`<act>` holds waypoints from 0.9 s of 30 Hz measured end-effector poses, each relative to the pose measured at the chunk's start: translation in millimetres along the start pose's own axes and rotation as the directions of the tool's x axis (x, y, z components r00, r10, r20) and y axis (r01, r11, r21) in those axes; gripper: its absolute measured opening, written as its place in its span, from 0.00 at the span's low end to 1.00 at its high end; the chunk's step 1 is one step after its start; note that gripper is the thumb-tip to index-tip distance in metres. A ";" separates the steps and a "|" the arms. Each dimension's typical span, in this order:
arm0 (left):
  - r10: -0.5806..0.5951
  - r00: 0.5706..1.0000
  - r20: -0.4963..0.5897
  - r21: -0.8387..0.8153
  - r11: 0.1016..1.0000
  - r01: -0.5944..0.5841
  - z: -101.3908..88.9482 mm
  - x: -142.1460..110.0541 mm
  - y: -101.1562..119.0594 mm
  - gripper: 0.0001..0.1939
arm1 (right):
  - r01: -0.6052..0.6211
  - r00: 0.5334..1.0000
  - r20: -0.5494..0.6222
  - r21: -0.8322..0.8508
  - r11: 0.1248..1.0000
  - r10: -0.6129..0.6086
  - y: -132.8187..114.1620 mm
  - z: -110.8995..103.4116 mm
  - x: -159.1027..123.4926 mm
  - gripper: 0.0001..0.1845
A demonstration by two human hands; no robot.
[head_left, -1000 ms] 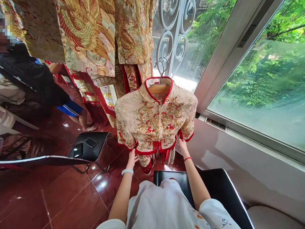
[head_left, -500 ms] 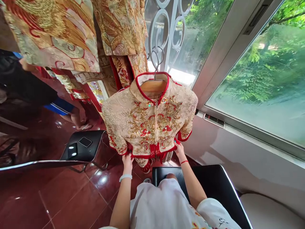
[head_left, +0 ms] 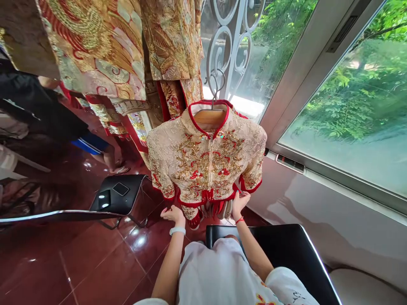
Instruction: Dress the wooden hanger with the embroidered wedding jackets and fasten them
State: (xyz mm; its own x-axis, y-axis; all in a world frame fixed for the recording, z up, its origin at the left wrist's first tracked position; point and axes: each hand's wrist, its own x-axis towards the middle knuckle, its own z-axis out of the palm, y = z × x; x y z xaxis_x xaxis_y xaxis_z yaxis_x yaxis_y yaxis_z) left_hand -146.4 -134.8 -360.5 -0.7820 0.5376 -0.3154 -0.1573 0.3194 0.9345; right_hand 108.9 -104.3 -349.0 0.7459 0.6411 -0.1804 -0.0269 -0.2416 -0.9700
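While your left hand (head_left: 174, 215) hangs loosely open over red floor (head_left: 101, 262), your right hand (head_left: 240, 203) touches the jacket (head_left: 208, 159), pinch unclear.

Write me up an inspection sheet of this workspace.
Surface: glossy dark-red tiled floor.
Job's things: cream beaded jacket with red trim on a wooden hanger.
Clutter: flat, dark phone-like device on a black chair.
Hands: left hand off the jacket, near its hem; right hand at the hem, grip unclear.
Cables: nothing seen.
Surroundings: gold embroidered garments, metal-framed window, person in blue shorts.
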 end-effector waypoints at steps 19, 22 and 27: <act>0.923 0.346 0.169 0.259 0.298 -0.919 -2.7 -16.8 170.7 0.18 | 0.886 0.452 0.062 -0.145 0.440 -0.890 -176.4 3.0 24.7 0.25; 0.940 0.332 -0.078 0.136 0.340 -0.931 -14.7 10.4 246.3 0.25 | 0.878 0.478 0.048 -0.037 0.477 -0.877 -245.1 -8.7 74.1 0.29; 0.827 0.464 0.317 -0.125 0.522 -0.844 2.7 55.5 320.0 0.20 | 0.861 0.435 0.331 0.120 0.495 -0.837 -299.3 1.8 112.6 0.28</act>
State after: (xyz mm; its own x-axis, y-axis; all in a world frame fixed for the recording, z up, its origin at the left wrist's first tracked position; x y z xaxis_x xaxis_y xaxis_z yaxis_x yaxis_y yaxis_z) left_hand -238.4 -0.7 -79.4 -0.3020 0.7612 0.5739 0.5023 -0.3846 0.7744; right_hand 199.8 41.5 -79.3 0.1268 0.7225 0.6796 0.5485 0.5198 -0.6550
